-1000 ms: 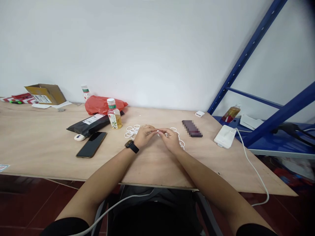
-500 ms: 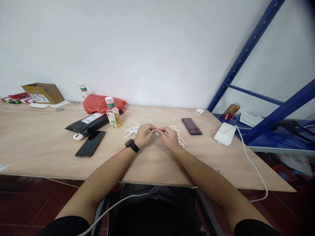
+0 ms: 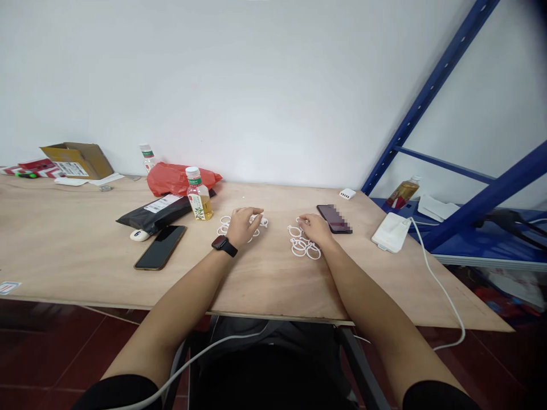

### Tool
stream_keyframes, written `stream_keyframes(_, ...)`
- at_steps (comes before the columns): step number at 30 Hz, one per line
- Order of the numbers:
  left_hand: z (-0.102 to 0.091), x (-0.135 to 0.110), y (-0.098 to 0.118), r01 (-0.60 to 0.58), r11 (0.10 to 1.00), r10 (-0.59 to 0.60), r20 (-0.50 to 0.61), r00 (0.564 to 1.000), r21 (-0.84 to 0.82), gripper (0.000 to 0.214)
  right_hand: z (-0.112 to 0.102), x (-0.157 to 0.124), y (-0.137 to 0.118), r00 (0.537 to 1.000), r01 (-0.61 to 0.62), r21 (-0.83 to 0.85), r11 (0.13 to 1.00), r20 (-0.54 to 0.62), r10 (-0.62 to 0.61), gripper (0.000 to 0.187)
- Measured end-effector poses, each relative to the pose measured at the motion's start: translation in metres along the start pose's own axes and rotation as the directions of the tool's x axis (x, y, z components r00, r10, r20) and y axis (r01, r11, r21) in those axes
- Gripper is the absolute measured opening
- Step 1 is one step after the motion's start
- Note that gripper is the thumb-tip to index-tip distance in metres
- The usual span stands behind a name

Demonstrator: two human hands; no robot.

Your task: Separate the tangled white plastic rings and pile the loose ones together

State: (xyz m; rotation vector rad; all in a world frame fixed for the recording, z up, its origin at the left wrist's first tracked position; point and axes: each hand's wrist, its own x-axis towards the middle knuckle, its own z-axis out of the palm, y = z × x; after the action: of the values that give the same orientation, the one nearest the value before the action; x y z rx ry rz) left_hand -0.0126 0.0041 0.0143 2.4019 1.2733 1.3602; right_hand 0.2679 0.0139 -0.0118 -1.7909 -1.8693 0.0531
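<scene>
My left hand [image 3: 241, 224], with a black watch on its wrist, rests on a pile of white plastic rings [image 3: 224, 224] on the wooden table [image 3: 265, 273]; its fingers curl round a white piece at the fingertips. My right hand [image 3: 314, 228] lies a little to the right, fingers bent down onto a second group of white rings [image 3: 301, 247]. The two hands are apart, with bare table between them.
A tea bottle [image 3: 198, 195], a black parcel bag [image 3: 156, 210], a red bag [image 3: 179, 176] and a dark phone [image 3: 159, 247] lie to the left. Right of my hand sit a blurred dark phone [image 3: 335, 218], a white power bank [image 3: 390, 232] with cable, and blue shelving [image 3: 478, 205].
My hands were joined over a small white piece in the middle. They have moved apart, the left to the left pile of rings, the right to the right group.
</scene>
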Motion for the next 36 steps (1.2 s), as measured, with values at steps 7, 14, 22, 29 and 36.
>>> stream_keyframes(7, -0.007, 0.003, -0.003, -0.153, 0.986, 0.153, 0.004, 0.988, 0.062, 0.015, 0.002, -0.004, -0.005, 0.998, 0.007, -0.029, 1.0, 0.067, -0.005, 0.016)
stream_keyframes(14, -0.009, 0.003, -0.016, -0.109, 0.963, 0.095, 0.066, 0.993, 0.246, 0.015, 0.001, -0.003, -0.008, 0.999, -0.038, 0.053, 0.998, 0.037, 0.036, 0.015)
stream_keyframes(22, 0.004, -0.005, -0.011, -0.15, 0.976, 0.118, 0.195, 0.974, 0.159, 0.022, -0.006, -0.013, -0.038, 0.993, 0.018, 0.582, 0.813, -0.107, 0.055, 0.017)
stream_keyframes(29, 0.009, -0.009, 0.023, -0.316, 0.948, 0.317, 0.178, 0.932, -0.032, 0.037, 0.005, -0.035, -0.083, 0.977, -0.209, 0.924, 0.32, 0.209, 0.034, 0.023)
stream_keyframes(36, 0.01, -0.009, 0.021, -0.206, 0.978, 0.21, 0.105, 0.972, -0.042, 0.018, 0.002, -0.035, -0.084, 0.979, -0.149, 0.937, 0.315, 0.184, -0.084, 0.033)
